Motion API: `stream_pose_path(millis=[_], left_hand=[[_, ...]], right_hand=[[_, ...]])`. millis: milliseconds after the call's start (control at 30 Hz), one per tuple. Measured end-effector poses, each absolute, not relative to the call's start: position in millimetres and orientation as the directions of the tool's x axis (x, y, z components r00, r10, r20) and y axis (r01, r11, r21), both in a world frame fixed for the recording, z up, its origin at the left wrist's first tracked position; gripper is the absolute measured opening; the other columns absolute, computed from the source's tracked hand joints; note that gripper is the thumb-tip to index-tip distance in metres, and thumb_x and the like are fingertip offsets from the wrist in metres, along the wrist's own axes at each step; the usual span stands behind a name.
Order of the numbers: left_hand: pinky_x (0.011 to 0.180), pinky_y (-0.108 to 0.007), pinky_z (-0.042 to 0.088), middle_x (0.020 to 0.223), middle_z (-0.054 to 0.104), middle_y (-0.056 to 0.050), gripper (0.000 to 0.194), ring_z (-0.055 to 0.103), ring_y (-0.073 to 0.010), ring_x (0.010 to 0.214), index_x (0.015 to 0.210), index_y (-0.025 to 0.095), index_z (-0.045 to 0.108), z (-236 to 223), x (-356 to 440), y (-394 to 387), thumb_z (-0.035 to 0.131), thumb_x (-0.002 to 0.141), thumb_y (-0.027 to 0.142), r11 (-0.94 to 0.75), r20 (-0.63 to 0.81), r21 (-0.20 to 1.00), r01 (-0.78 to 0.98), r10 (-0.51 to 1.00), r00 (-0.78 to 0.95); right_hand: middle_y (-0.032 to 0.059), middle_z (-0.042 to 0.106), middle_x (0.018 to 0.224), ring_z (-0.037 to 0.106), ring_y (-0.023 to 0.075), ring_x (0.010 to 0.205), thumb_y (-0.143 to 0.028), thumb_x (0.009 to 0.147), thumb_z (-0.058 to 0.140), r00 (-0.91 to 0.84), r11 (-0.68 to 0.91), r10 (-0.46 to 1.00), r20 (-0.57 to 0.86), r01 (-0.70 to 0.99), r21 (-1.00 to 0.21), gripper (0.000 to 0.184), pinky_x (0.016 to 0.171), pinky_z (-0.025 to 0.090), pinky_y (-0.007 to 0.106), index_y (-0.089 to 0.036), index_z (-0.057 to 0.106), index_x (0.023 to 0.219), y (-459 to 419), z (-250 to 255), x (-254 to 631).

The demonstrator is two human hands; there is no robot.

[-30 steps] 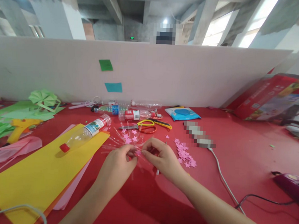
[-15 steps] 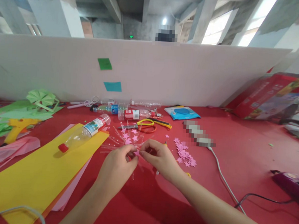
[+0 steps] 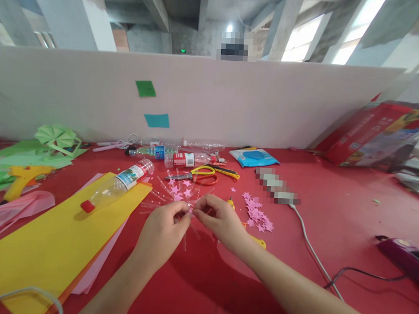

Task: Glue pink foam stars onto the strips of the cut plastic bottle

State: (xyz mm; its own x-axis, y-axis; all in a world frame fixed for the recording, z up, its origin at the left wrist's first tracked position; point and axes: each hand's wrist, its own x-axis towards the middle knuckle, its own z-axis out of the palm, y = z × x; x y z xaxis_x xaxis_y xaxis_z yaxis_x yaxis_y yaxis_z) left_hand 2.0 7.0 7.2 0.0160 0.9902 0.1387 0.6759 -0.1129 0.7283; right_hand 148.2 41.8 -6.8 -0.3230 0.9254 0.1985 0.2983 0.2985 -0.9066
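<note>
Beneath my hands, clear plastic strips [image 3: 157,195] fan out, apparently cut from a bottle, with several pink stars [image 3: 174,190] on them. My left hand [image 3: 164,226] pinches one of the strips between thumb and fingers. From the other side my right hand [image 3: 220,219] comes in, thumb and forefinger closed on a small pink star [image 3: 190,210] at the strip, mostly hidden by the fingertips. A pile of loose pink stars [image 3: 257,213] lies right of my right hand. A yellow-handled tool [image 3: 259,242] is partly covered by my right wrist.
Scissors [image 3: 204,171], a cutter knife [image 3: 226,171] and plastic bottles [image 3: 183,160] lie toward the white partition [image 3: 212,96]. Another bottle [image 3: 112,189] rests on yellow paper [image 3: 68,234] at left, near a yellow glue gun [image 3: 24,177]. A white cable [image 3: 310,246] runs down the right side.
My fingertips have drawn closer together around the pink star, which shows less. My right hand has shifted slightly left, and more of the yellow-handled tool is visible.
</note>
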Motion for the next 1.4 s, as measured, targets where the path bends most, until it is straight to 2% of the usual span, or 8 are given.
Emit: stream_pose_path(millis=[200, 500, 667, 800, 1067, 1167, 1300, 1400], left_hand=[[0.059, -0.025, 0.039, 0.063, 0.059, 0.002, 0.017, 0.053, -0.0145, 0.062, 0.067, 0.02, 0.056, 8.7, 0.7, 8.2, 0.046, 0.078, 0.028, -0.103, 0.12, 0.767, 0.634, 0.993, 0.016], [0.053, -0.024, 0.031, 0.053, 0.047, 0.005, 0.023, 0.044, -0.0121, 0.052, 0.059, 0.021, 0.045, 8.1, 1.7, 7.8, 0.042, 0.081, 0.027, -0.133, 0.184, 0.66, 0.739, 0.983, 0.012], [0.054, -0.024, 0.033, 0.055, 0.048, 0.005, 0.02, 0.046, -0.0127, 0.054, 0.061, 0.021, 0.047, 6.2, 0.4, 10.0, 0.044, 0.08, 0.027, -0.148, 0.181, 0.705, 0.694, 0.983, 0.025], [0.054, -0.024, 0.034, 0.055, 0.05, 0.004, 0.025, 0.047, -0.0131, 0.055, 0.061, 0.021, 0.048, 4.3, -0.4, 11.5, 0.044, 0.083, 0.034, -0.163, 0.192, 0.713, 0.682, 0.981, 0.034], [0.051, -0.023, 0.03, 0.051, 0.046, 0.006, 0.03, 0.045, -0.0111, 0.049, 0.06, 0.021, 0.043, 2.7, -0.4, 10.8, 0.042, 0.087, 0.033, -0.189, 0.247, 0.593, 0.783, 0.968, 0.046], [0.052, -0.023, 0.031, 0.055, 0.052, 0.004, 0.027, 0.048, -0.0116, 0.051, 0.064, 0.02, 0.05, 0.2, -2.5, 11.7, 0.042, 0.088, 0.03, -0.22, 0.303, 0.478, 0.85, 0.95, 0.076], [0.055, -0.024, 0.033, 0.064, 0.063, -0.001, 0.029, 0.055, -0.0139, 0.057, 0.069, 0.019, 0.058, -3.9, -4.7, 12.1, 0.041, 0.09, 0.031, -0.297, 0.461, 0.278, 0.914, 0.875, 0.144], [0.054, -0.025, 0.033, 0.06, 0.064, -0.002, 0.033, 0.057, -0.0145, 0.054, 0.07, 0.018, 0.06, -4.8, -5.6, 12.0, 0.039, 0.092, 0.032, -0.317, 0.528, 0.222, 0.922, 0.834, 0.159]], right_hand=[[-0.004, 0.055, 0.066, 0.052, 0.0103, 0.061, -0.007, 0.076, 0.056, -0.32, 0.375, 0.908, 0.271, 0.327, -0.867, 0.014, 0.055, 0.039, 0.021, -0.019, 0.055, 0.069, 41.0, -11.0, 147.6], [-0.003, 0.057, 0.069, 0.052, 0.0101, 0.061, -0.007, 0.077, 0.055, -0.306, 0.466, 0.878, 0.369, 0.367, -0.805, 0.013, 0.055, 0.04, 0.021, -0.019, 0.058, 0.074, 40.5, -12.2, 149.0], [-0.0025, 0.058, 0.072, 0.054, 0.011, 0.064, -0.007, 0.077, 0.055, -0.311, 0.483, 0.869, 0.385, 0.364, -0.796, 0.013, 0.058, 0.042, 0.022, -0.02, 0.059, 0.075, 39.4, -12.2, 149.5], [-0.0025, 0.059, 0.074, 0.054, 0.0109, 0.065, -0.006, 0.078, 0.054, -0.32, 0.487, 0.866, 0.384, 0.364, -0.794, 0.014, 0.06, 0.042, 0.022, -0.019, 0.059, 0.075, 38.3, -11.3, 149.6], [-0.0014, 0.061, 0.077, 0.054, 0.0108, 0.067, -0.004, 0.078, 0.054, -0.333, 0.499, 0.858, 0.391, 0.362, -0.787, 0.016, 0.062, 0.043, 0.022, -0.019, 0.06, 0.078, 38.2, -12.9, 150.6], [-0.0007, 0.061, 0.079, 0.055, 0.0105, 0.067, -0.003, 0.078, 0.054, -0.329, 0.502, 0.857, 0.396, 0.36, -0.787, 0.017, 0.061, 0.043, 0.022, -0.018, 0.062, 0.08, 39.1, -14.2, 150.5], [-0.0003, 0.062, 0.08, 0.055, 0.0108, 0.067, -0.004, 0.079, 0.053, -0.342, 0.532, 0.839, 0.423, 0.357, -0.768, 0.019, 0.061, 0.044, 0.022, -0.019, 0.063, 0.082, 39.8, -14.1, 150.4], [0.0004, 0.063, 0.083, 0.057, 0.0115, 0.068, -0.005, 0.079, 0.052, -0.352, 0.558, 0.824, 0.445, 0.365, -0.745, 0.019, 0.062, 0.046, 0.023, -0.02, 0.062, 0.085, 39.0, -13.3, 150.9]])
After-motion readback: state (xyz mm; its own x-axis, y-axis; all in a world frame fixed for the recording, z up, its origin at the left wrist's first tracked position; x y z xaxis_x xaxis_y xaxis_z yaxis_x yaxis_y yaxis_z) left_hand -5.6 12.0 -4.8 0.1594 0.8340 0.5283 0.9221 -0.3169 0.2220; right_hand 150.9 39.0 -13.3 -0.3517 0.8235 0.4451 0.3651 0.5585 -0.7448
